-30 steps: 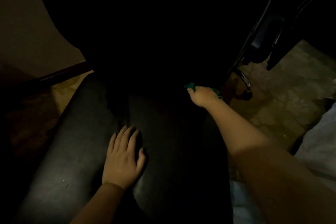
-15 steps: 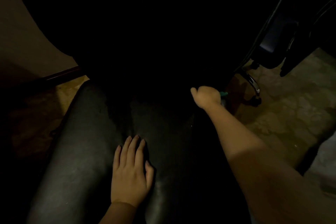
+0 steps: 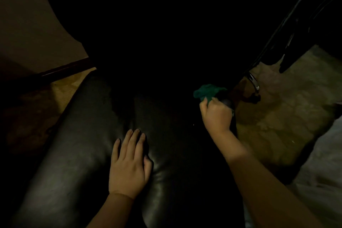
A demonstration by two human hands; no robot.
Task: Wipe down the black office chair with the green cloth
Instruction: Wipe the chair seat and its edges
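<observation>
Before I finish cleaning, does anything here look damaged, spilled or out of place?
Nothing plainly wrong. The chair seat looks whole, with the left hand flat on it and the right hand gripping the green cloth at its right rear edge. The floor beside it is blotchy; stain or pattern, I cannot tell.

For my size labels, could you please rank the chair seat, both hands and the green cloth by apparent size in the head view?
1. chair seat
2. left hand and right hand: alike, left nearer the camera, so unranked
3. green cloth, partly inside the right hand
</observation>
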